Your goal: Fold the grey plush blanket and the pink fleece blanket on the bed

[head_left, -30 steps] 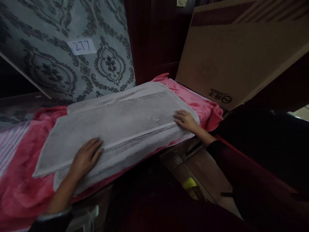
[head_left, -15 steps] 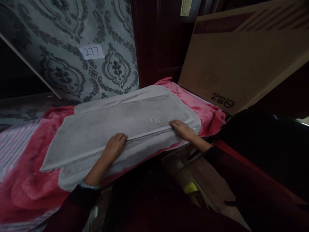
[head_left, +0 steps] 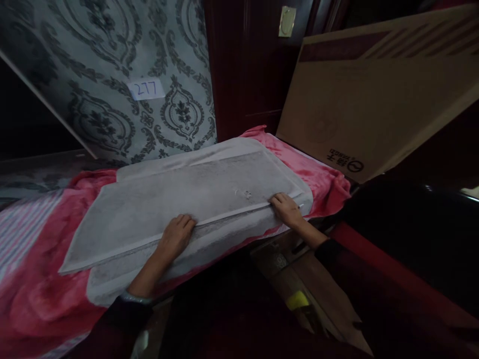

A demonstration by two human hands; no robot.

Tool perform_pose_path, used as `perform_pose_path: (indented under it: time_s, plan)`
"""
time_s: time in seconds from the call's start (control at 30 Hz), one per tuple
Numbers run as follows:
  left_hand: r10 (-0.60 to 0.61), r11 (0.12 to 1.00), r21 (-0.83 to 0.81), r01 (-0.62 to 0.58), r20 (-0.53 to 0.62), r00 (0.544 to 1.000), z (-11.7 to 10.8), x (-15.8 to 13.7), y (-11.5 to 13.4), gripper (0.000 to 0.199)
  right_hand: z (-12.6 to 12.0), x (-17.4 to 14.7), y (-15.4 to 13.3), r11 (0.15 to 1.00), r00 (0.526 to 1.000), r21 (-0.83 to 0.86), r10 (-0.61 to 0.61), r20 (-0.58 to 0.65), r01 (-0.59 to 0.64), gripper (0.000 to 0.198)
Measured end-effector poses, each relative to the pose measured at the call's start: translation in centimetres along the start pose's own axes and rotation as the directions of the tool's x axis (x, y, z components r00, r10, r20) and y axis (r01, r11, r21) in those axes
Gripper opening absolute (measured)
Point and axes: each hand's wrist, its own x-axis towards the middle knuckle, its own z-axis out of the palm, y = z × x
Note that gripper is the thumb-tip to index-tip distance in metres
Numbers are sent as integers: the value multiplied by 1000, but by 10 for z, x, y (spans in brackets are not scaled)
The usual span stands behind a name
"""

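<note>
A grey cloth mat with a pale border lies folded lengthwise, its upper layer set back from the lower layer. My left hand holds the near edge of the upper layer around its middle, fingers curled over it. Farther right on the same edge, my right hand grips with bent fingers, thumb mostly hidden. A small embroidered mark shows just left of that hand. Beneath the mat is a pink plush blanket, visible at both ends.
A large cardboard box leans at the right behind the blanket. Patterned wallpaper with a paper label "277" and a dark red door stand behind. Below the near edge are a brown carton and a yellow item.
My right hand has shifted slightly right along the mat's edge. My left hand stays at nearly the same spot. The whole view has tilted up a little.
</note>
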Motion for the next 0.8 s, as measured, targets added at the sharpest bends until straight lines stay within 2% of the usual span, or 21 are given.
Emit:
perform_pose_path:
  time_s: [0.13,0.23,0.37,0.47,0.53,0.63,0.73,0.8]
  plan:
    - [46,998,-27,-50,-110,993,2,-3,-6,24,-4,3,14,999,999,9,42,27,-43,28]
    - [63,997,-25,-68,-173,983,3,-3,-8,23,-10,-1,35,990,990,2,138,37,-138,31]
    - [28,998,-51,-39,-198,980,4,-4,-5,23,-18,-12,64,955,954,-4,295,51,-295,35]
    - [-11,995,-97,-8,-198,980,4,-6,-3,24,-25,-11,74,912,911,-34,411,42,-409,35]
    - [-38,994,-107,20,-175,984,3,-7,-2,27,-27,0,72,895,895,-42,445,29,-444,34]
    - [-108,992,-72,101,-101,989,1,-5,3,34,-23,24,59,927,927,5,375,-4,-375,39]
    - [-233,972,-27,234,43,972,-1,-2,12,47,-9,38,43,952,953,49,302,-11,-301,51]
    - [-307,950,-5,312,163,938,-2,-1,18,54,1,36,37,945,946,44,320,59,-323,52]
